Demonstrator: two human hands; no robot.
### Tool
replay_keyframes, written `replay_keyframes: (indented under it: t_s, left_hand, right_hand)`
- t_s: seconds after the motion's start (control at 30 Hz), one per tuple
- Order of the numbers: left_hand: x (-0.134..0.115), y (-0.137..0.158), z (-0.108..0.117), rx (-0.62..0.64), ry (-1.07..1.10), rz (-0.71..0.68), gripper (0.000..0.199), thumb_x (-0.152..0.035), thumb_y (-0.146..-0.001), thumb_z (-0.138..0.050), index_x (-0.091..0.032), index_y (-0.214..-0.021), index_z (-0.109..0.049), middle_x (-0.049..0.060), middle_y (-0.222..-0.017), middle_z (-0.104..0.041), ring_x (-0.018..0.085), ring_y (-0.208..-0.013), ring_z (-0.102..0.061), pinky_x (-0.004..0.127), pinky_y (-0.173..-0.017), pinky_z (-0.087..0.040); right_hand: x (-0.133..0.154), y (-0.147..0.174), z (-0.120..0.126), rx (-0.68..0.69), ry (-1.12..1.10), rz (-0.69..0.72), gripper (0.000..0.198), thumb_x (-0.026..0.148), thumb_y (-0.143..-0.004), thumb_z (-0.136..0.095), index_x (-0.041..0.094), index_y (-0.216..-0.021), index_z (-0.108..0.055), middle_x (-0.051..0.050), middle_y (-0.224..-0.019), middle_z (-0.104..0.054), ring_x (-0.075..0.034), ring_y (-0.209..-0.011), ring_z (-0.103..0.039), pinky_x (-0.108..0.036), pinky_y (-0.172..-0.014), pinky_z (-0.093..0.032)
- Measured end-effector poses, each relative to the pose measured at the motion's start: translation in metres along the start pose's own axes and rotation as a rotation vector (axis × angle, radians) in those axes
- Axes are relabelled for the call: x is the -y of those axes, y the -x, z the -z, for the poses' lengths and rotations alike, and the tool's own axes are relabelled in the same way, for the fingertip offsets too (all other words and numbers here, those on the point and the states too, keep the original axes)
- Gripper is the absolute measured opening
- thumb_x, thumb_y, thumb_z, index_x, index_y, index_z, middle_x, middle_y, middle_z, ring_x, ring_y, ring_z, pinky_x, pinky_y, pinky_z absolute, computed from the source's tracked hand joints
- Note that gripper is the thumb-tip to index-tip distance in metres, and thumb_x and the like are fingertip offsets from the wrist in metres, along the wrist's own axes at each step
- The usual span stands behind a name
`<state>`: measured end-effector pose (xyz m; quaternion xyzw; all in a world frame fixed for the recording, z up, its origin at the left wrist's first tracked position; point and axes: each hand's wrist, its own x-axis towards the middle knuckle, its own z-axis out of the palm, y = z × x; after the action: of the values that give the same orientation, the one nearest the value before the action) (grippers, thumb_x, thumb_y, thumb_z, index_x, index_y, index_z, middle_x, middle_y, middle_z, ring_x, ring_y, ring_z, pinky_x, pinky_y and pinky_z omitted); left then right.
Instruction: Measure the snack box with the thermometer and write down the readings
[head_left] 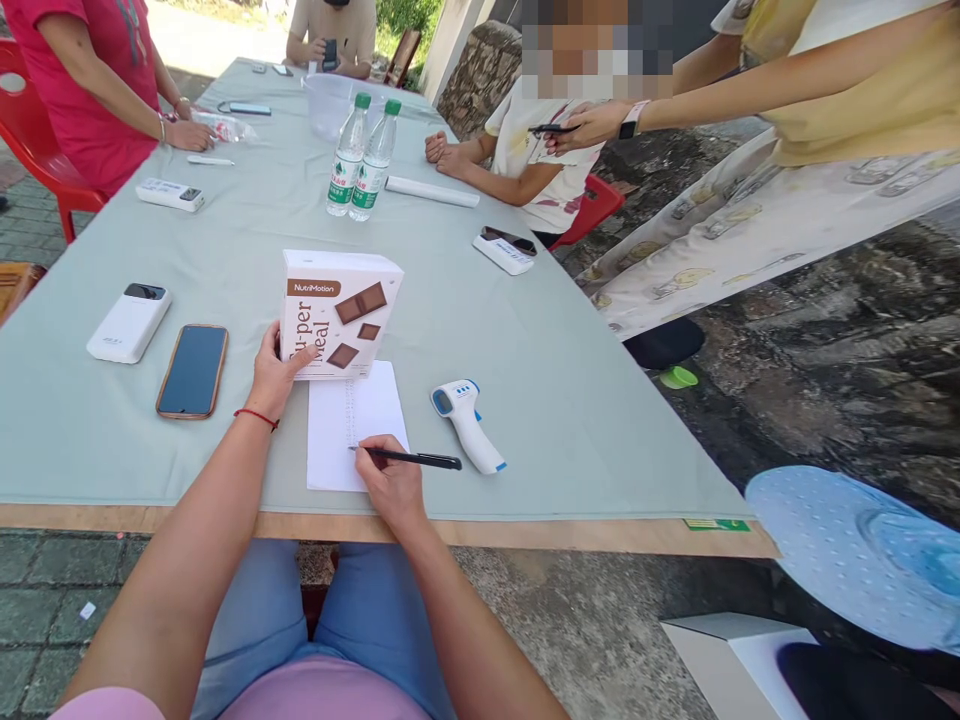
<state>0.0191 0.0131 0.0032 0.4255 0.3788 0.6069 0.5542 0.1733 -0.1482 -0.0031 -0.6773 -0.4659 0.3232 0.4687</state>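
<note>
My left hand (279,372) grips the lower left side of a white box (341,315) with chocolate pieces and "NutriMotion" printed on it. The box stands upright over the far end of a white sheet of paper (330,460). My right hand (394,482) is closed around a black pen (420,459), its tip at the paper beside a column of small writing. To the right of the paper lies a white and blue infrared thermometer (471,425). Left of my left hand are a smartphone (193,371) and a white power bank (130,322).
Two water bottles (360,160) and a clear plastic tub (326,105) stand farther back on the cloth-covered table (247,230). A rolled white paper (433,191) and more power banks lie around. Several people are along the sides and far end. A blue hat (862,560) is at lower right.
</note>
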Motion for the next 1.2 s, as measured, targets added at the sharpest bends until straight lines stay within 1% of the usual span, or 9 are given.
replay_keyframes:
  t_s: [0.23, 0.5, 0.73, 0.97, 1.2]
  left_hand:
    - [0.001, 0.0, 0.001, 0.001, -0.01, -0.01, 0.079, -0.037, -0.058, -0.092, -0.02, -0.128, -0.059, 0.013, -0.13, -0.065, 0.035, -0.126, -0.059, 0.053, -0.108, -0.047]
    - [0.007, -0.003, 0.005, 0.002, -0.014, -0.017, 0.084, -0.038, -0.058, -0.092, -0.024, -0.133, -0.057, 0.009, -0.129, -0.066, 0.033, -0.125, -0.06, 0.051, -0.107, -0.048]
    - [0.006, -0.003, 0.005, 0.009, -0.023, -0.02, 0.084, -0.04, -0.057, -0.092, -0.024, -0.132, -0.057, 0.01, -0.128, -0.066, 0.033, -0.125, -0.059, 0.052, -0.107, -0.048]
    - [0.008, -0.004, 0.007, 0.02, -0.05, -0.04, 0.082, -0.043, -0.058, -0.092, -0.026, -0.131, -0.057, 0.007, -0.125, -0.068, 0.031, -0.12, -0.062, 0.05, -0.104, -0.05]
    - [0.011, -0.005, 0.008, 0.005, -0.069, -0.041, 0.082, -0.045, -0.058, -0.091, -0.026, -0.131, -0.057, 0.008, -0.126, -0.067, 0.031, -0.121, -0.062, 0.05, -0.103, -0.051]
  right_hand:
    - [-0.001, -0.001, 0.0, 0.014, 0.003, 0.043, 0.02, 0.043, -0.072, -0.056, 0.025, -0.072, -0.063, 0.003, -0.056, -0.059, -0.018, -0.056, -0.056, -0.032, -0.061, -0.046]
    - [0.0, 0.0, -0.001, 0.007, -0.004, 0.016, 0.021, 0.044, -0.071, -0.054, 0.025, -0.072, -0.063, 0.003, -0.057, -0.059, -0.019, -0.057, -0.055, -0.032, -0.062, -0.045]
    - [0.001, 0.0, -0.001, 0.01, -0.025, -0.012, 0.021, 0.044, -0.07, -0.055, 0.024, -0.071, -0.062, 0.002, -0.059, -0.06, -0.019, -0.059, -0.056, -0.033, -0.064, -0.045]
    - [-0.004, -0.002, -0.001, -0.013, -0.04, 0.019, 0.019, 0.042, -0.07, -0.055, 0.024, -0.072, -0.062, 0.002, -0.059, -0.059, -0.018, -0.058, -0.055, -0.031, -0.061, -0.044]
    - [-0.007, -0.001, -0.002, -0.017, -0.041, 0.036, 0.018, 0.04, -0.07, -0.055, 0.024, -0.069, -0.062, 0.003, -0.058, -0.058, -0.017, -0.056, -0.053, -0.031, -0.059, -0.043]
